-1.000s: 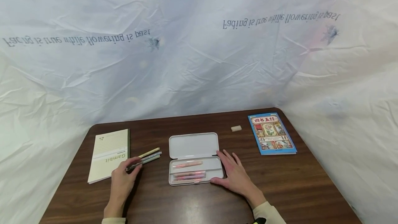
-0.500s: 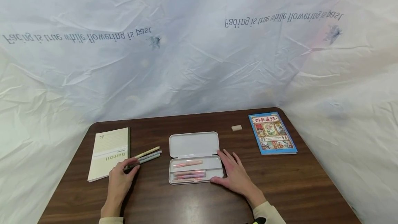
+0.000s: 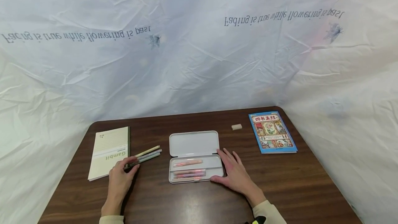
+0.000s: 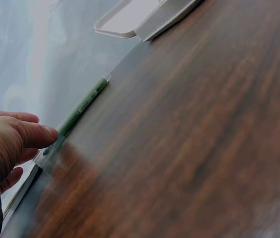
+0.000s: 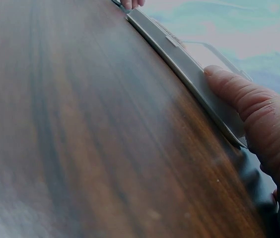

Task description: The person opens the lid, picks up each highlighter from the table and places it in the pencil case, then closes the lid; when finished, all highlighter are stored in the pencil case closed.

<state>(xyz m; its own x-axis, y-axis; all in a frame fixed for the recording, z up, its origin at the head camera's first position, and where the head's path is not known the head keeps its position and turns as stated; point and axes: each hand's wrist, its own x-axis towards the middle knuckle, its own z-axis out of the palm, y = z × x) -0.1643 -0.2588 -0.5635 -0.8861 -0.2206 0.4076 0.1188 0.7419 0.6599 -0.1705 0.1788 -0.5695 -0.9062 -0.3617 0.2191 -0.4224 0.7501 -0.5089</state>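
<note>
My left hand (image 3: 120,179) holds the near ends of three slim pens, one yellow (image 3: 148,151), one grey (image 3: 151,156) and one green (image 3: 150,158), between thumb and fingers. They lie beside the notebook (image 3: 107,155). In the left wrist view the thumb sits against the green pen (image 4: 85,106), and the other pens are hidden. A white pencil case (image 3: 193,144) stands with its lid back. It holds a pink pen (image 3: 188,162) in the rear compartment and several pinkish pens (image 3: 189,174) in front. My right hand (image 3: 235,175) grips its right end, thumb at the front rim (image 5: 212,72).
An eraser (image 3: 236,127) lies behind the case to the right. Farther right is a blue-bordered book (image 3: 273,132). The dark wooden table (image 3: 192,203) has a rounded back edge, with pale printed cloth (image 3: 192,61) hanging behind and at the sides.
My left hand has slid slightly left along the pens, so more of their length shows. The pens, the pencil case and my right hand stay in place.
</note>
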